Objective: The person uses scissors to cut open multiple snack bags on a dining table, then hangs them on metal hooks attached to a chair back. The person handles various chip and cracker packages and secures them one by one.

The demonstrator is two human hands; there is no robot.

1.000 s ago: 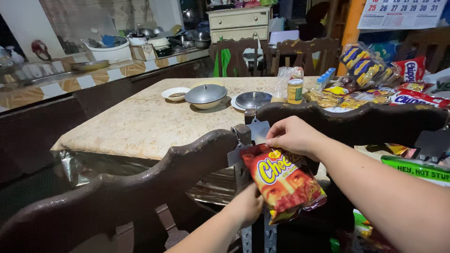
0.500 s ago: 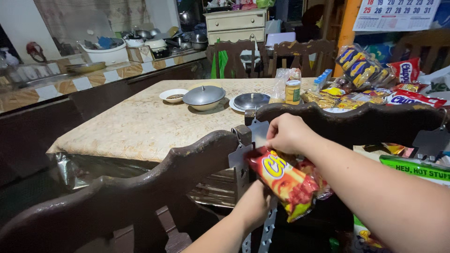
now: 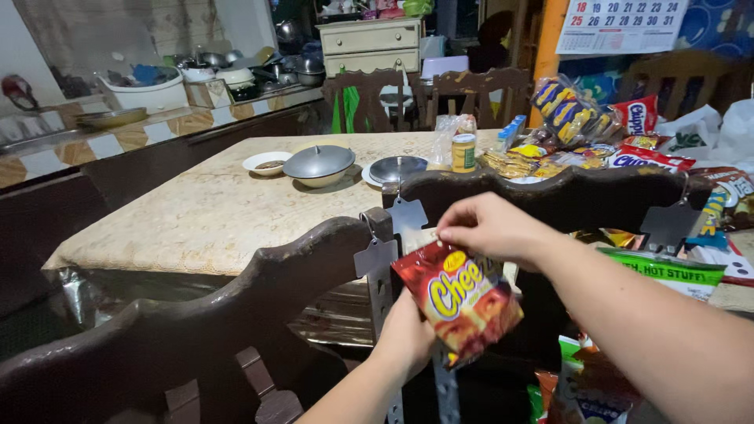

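Table: we see a large dining table (image 3: 204,212) under a pale patterned cloth, behind the chairs.
Chair backs: 2 dark carved wooden chair backs stand in front of us, the left chair back (image 3: 204,314) lower, the right chair back (image 3: 565,196) higher.
Snack pile: a heap of bagged snacks (image 3: 597,133) covers the far right end of the table.
Covered dishes: a lidded metal bowl (image 3: 318,165) and a lidded plate (image 3: 397,169) sit mid-table, with a small white dish (image 3: 267,162) just left of them.
Hanging strips: 2 grey metal display strips (image 3: 377,271) hang between the chair backs.
Snack bag: our red and orange snack bag (image 3: 459,302) hangs tilted just beside the strips, below the right hand.
Right hand: our right hand (image 3: 491,228) pinches the bag's top edge.
Left hand: our left hand (image 3: 408,338) is closed around a strip behind the bag; whether it also touches the bag, we cannot tell.
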